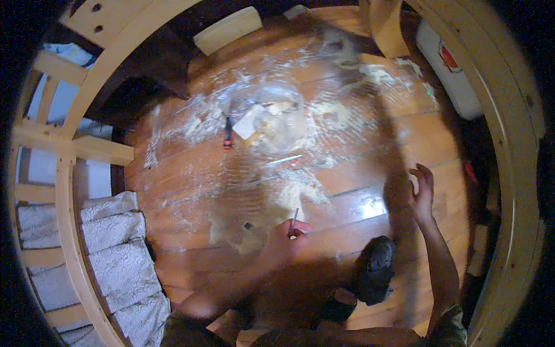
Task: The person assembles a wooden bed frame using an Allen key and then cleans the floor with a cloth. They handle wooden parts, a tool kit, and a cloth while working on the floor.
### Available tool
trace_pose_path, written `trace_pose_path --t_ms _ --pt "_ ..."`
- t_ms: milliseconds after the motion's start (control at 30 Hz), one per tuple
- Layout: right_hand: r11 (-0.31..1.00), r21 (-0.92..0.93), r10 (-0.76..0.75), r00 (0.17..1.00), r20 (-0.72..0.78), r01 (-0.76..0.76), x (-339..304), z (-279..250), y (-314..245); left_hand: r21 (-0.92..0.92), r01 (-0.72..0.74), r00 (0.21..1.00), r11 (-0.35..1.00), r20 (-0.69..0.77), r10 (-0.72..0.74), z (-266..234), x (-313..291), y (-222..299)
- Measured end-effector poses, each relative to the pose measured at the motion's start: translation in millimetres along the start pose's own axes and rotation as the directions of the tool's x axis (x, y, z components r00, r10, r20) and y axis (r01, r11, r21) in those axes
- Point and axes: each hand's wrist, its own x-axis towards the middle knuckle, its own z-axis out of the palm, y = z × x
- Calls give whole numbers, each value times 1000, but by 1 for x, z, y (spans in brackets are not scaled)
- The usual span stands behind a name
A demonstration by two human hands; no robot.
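My left hand is low over the wooden floor, its fingers closed round a thin metal rod that points up and away from me. My right hand hovers farther right, fingers curved and apart, with nothing visible in it. Ahead of my left hand lie a pale thin stick and a red-and-black handled tool, perhaps a screwdriver. Beside them a clear plastic bag spreads out, with a white block and other pale pieces in or on it.
Pale sawdust-like powder is smeared across the floorboards. A wooden frame curves round the sides. Patterned white fabric hangs at left. A black shoe is between my arms. A white container stands far right.
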Motion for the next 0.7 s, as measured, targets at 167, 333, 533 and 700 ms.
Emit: trace_pose_path --t_ms 167,333,533,700 --pt "983 -68 -159 973 168 173 33 22 -64 -199 -21 995 980 -104 0 -51 -5 -27" --pt "976 -200 122 973 196 -82 -11 23 -34 -83 249 944 965 -204 -261 -88 -24 -40" --pt "596 -513 460 787 -411 -617 -157 -83 111 -269 256 956 929 -71 -284 -54 -18 -51" --pt "-232 -284 751 14 -660 -930 -219 -175 185 -28 175 983 984 -58 -177 -8 -2 -15"
